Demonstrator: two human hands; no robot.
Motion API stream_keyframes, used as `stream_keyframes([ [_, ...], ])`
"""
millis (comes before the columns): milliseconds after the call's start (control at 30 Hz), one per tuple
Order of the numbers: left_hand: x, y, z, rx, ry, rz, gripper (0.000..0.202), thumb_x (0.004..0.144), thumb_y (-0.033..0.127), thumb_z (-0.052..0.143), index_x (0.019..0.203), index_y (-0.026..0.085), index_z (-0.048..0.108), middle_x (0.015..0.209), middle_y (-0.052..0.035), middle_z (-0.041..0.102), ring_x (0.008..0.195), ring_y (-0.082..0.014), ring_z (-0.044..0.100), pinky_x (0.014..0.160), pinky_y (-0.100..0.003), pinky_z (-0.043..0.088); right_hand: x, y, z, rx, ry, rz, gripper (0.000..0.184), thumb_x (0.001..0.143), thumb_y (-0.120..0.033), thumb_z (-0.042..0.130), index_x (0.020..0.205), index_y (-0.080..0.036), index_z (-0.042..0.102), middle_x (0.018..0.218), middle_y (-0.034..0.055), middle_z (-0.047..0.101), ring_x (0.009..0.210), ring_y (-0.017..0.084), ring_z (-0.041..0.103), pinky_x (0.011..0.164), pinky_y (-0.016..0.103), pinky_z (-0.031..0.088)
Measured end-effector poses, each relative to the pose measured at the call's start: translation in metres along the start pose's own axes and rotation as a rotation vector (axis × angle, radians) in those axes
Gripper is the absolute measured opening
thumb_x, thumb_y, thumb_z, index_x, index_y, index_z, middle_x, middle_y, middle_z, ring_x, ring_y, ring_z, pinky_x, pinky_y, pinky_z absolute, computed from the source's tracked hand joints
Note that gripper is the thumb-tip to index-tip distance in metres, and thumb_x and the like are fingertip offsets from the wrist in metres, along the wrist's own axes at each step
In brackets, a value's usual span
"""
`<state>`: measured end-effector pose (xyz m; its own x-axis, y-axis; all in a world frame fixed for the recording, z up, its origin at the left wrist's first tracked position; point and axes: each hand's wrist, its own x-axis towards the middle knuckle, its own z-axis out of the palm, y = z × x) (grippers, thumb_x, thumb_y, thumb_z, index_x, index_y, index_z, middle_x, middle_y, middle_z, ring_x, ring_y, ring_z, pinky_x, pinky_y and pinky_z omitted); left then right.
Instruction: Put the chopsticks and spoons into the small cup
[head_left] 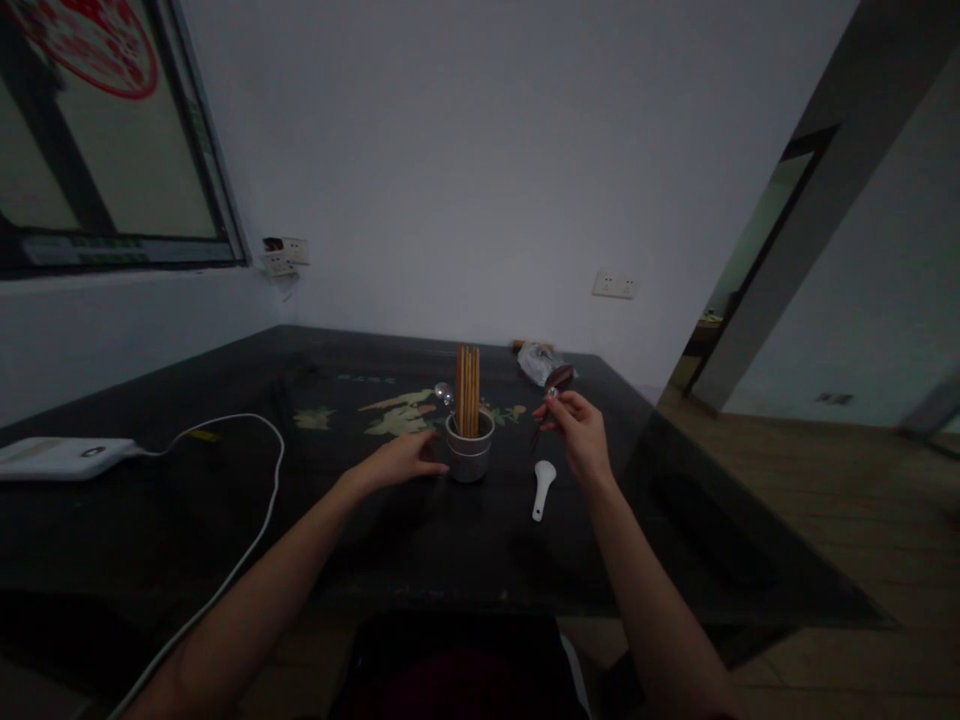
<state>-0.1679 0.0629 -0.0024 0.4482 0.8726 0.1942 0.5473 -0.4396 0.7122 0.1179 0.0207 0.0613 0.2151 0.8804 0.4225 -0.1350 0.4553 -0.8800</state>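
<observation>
A small grey cup (469,455) stands on the dark table (225,500) with several wooden chopsticks (468,390) upright in it and a metal spoon (444,393) leaning out to its left. My left hand (401,462) rests beside the cup, fingers stretched toward its base and touching it. My right hand (579,432) is raised right of the cup, its fingers pinched on the handle of a dark spoon (558,382). A white ceramic spoon (543,486) lies flat on the table just below that hand.
A white device (60,457) with a white cable (247,500) lies at the table's left. A crumpled clear bag (536,360) sits at the far edge. The wall stands close behind the table. An open doorway (757,270) and wooden floor lie to the right.
</observation>
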Motion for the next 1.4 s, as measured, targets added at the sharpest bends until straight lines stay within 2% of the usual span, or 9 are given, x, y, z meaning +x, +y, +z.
stream_keyframes([
  [67,0.004,0.0,0.005,-0.083,0.028,0.058,0.068,0.063,0.044,0.075,0.122,0.016,0.054,0.103,-0.0103,0.067,0.092,-0.025,0.063,0.08,-0.035,0.048,0.003,-0.008,0.015,0.044,0.002,-0.053,0.027,0.067,-0.04,0.073,0.073,-0.017,0.059,0.063,0.0012,0.066,0.061,0.014,0.064,0.05,0.022,0.051],
  [133,0.007,0.003,0.014,-0.174,0.05,0.108,0.077,0.064,0.039,0.076,0.13,0.015,0.045,0.117,-0.0135,0.062,0.104,-0.0263,0.06,0.09,-0.04,0.045,0.005,-0.011,0.029,0.075,0.008,-0.107,0.025,0.071,-0.038,0.071,0.075,-0.017,0.058,0.065,0.0011,0.066,0.063,0.014,0.064,0.052,0.022,0.052],
  [300,0.013,0.006,0.046,-0.386,0.162,0.124,0.082,0.061,0.033,0.08,0.131,0.014,0.042,0.13,-0.0175,0.053,0.118,-0.0288,0.053,0.103,-0.046,0.038,0.009,0.009,0.055,0.053,0.018,-0.187,0.023,0.074,-0.038,0.068,0.081,-0.018,0.057,0.067,-0.0002,0.065,0.062,0.014,0.065,0.055,0.024,0.054],
  [467,0.017,0.001,0.068,-0.456,0.269,0.1,0.086,0.058,0.028,0.082,0.131,0.015,0.039,0.133,-0.0166,0.051,0.122,-0.0289,0.05,0.107,-0.046,0.035,0.01,0.035,0.064,0.017,-0.009,-0.137,0.026,0.071,-0.037,0.07,0.082,-0.019,0.056,0.068,-0.0007,0.064,0.06,0.015,0.064,0.054,0.026,0.055],
  [667,0.019,0.001,0.07,-0.492,0.245,0.075,0.078,0.061,0.03,0.08,0.127,0.016,0.041,0.129,-0.0151,0.054,0.118,-0.0272,0.054,0.104,-0.045,0.039,0.007,0.046,0.066,-0.083,-0.092,-0.076,0.027,0.07,-0.039,0.069,0.083,-0.018,0.056,0.06,-0.0022,0.062,0.048,0.015,0.059,0.05,0.026,0.051],
  [867,0.02,0.0,0.069,-0.538,0.225,0.046,0.078,0.059,0.026,0.081,0.125,0.015,0.043,0.126,-0.0158,0.057,0.113,-0.0278,0.058,0.101,-0.045,0.042,0.003,0.049,0.068,-0.32,-0.124,-0.127,0.021,0.075,-0.038,0.061,0.08,-0.017,0.062,0.063,0.0018,0.065,0.058,0.018,0.063,0.053,0.025,0.046],
  [1067,0.019,0.0,0.067,-0.523,0.211,0.06,0.078,0.061,0.029,0.08,0.127,0.016,0.042,0.128,-0.0153,0.056,0.112,-0.0275,0.059,0.098,-0.044,0.045,-0.002,0.049,0.069,-0.415,-0.123,-0.134,0.017,0.079,-0.035,0.056,0.079,-0.019,0.061,0.062,0.0015,0.066,0.06,0.019,0.065,0.053,0.024,0.044],
  [1200,0.019,0.0,0.068,-0.495,0.194,0.063,0.075,0.063,0.031,0.078,0.127,0.016,0.04,0.125,-0.0136,0.058,0.109,-0.026,0.06,0.096,-0.043,0.047,-0.003,0.056,0.068,-0.467,-0.132,-0.126,0.013,0.08,-0.031,0.054,0.08,-0.019,0.058,0.062,0.0005,0.066,0.061,0.018,0.064,0.059,0.026,0.045],
  [1400,0.019,0.0,0.068,-0.454,0.216,0.056,0.075,0.062,0.03,0.079,0.126,0.015,0.042,0.126,-0.0145,0.057,0.111,-0.0272,0.059,0.099,-0.045,0.044,0.002,0.06,0.062,-0.759,-0.107,-0.287,0.012,0.079,-0.027,0.06,0.07,-0.02,0.06,0.075,0.0036,0.064,0.081,0.021,0.056,0.072,0.03,0.042],
])
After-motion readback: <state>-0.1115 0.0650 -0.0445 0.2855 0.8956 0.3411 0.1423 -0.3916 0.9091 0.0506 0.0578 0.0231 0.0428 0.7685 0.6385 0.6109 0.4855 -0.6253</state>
